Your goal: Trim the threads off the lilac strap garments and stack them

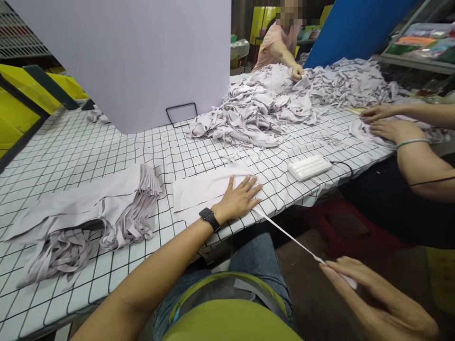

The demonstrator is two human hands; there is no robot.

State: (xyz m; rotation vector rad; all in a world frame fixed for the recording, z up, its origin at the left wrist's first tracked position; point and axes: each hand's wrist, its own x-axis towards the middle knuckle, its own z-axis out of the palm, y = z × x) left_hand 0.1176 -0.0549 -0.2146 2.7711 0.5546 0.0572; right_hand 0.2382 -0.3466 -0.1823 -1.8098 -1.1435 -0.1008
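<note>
On the gridded table (188, 156), a pale panel (149, 61) hides part of the far edge. A cloth heap (256, 109) crowds the far right; a fabric stack (88, 203) lies near left. Along the near edge, the left hand (238, 199), fingers spread, presses a grey cloth (197, 194), left of a white box (309, 168). Beyond that edge, the right hand (377, 293) pinches a taut strip (291, 239).

Left fingers (243, 184) flat on pale cloth (199, 192); taut strip (289, 236) between right fingers (343, 268)
</note>
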